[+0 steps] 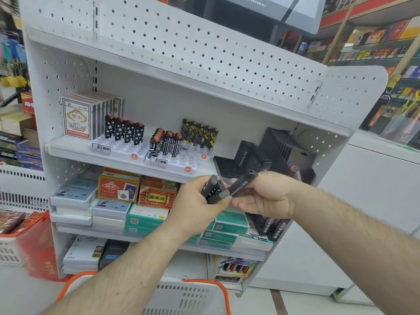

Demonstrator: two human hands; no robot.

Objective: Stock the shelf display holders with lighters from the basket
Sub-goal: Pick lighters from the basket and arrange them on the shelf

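A small shop, a white pegboard shelf unit [204,53] in the middle of it, cigarette racks blurred behind. In front of the unit's middle shelf the person holds a clutch of dark lighters [216,189]: the left hand [195,201] is curled round several of them, and the right hand [268,194] pinches one long black lighter [241,183] with white print along its side, drawing it off the bunch or turning it over; I cannot tell which. The two hands are close together, nearly touching over the lighters.

Just behind the hands on that shelf sits the black display holder [261,153], ribbed slots, a few black lighters already standing in it. Further left along the same shelf are white holders [127,148] with star-patterned, striped and yellow-black lighters, many sockets bare, and a stack of playing cards [79,117] at the far left. Below the hands, boxed goods fill the lower shelves; at the bottom edge, the white basket [188,298] with its orange handle.

My read: mid-stocking, one lighter singled out. Next it wants standing upright and lowering into a free slot of the black holder, lined up square so it doesn't knock its neighbours.
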